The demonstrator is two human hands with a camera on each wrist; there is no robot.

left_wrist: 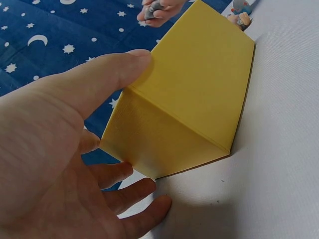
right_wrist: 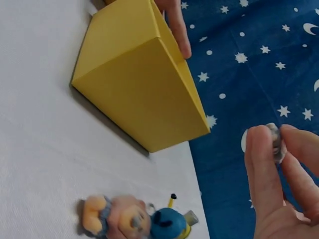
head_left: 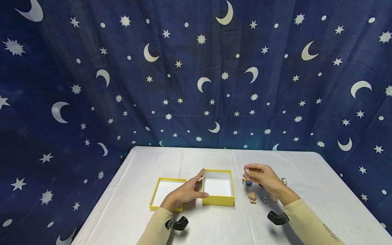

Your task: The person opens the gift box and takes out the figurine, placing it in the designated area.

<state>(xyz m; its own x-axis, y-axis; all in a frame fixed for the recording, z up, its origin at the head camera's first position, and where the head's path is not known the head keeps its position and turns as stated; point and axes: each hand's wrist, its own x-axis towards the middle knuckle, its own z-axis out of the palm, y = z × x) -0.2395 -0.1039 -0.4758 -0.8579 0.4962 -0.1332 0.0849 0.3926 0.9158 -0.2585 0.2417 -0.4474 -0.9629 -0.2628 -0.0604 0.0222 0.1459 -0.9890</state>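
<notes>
My left hand (head_left: 186, 192) holds the yellow box (head_left: 218, 200) at its left side, thumb at the front corner and index finger toward the back corner. The box stands open-topped, and its white inside holds nothing. Right of it, my right hand (head_left: 265, 177) pinches a small grey figurine (right_wrist: 275, 143) between thumb and fingertips, raised above the table. Much of that figurine is hidden by the fingers. Below this hand lie several small toy figures, among them a peach-coloured figure (head_left: 252, 197) and a blue-and-yellow one (head_left: 247, 182).
A shallow yellow-rimmed lid (head_left: 155, 193) with a white inside lies left of the box, partly behind the left hand. Another small blue figure (head_left: 264, 198) and a grey figure (head_left: 284, 181) lie near the right wrist. A starry blue curtain (head_left: 183, 85) hangs behind the white table (head_left: 214, 228).
</notes>
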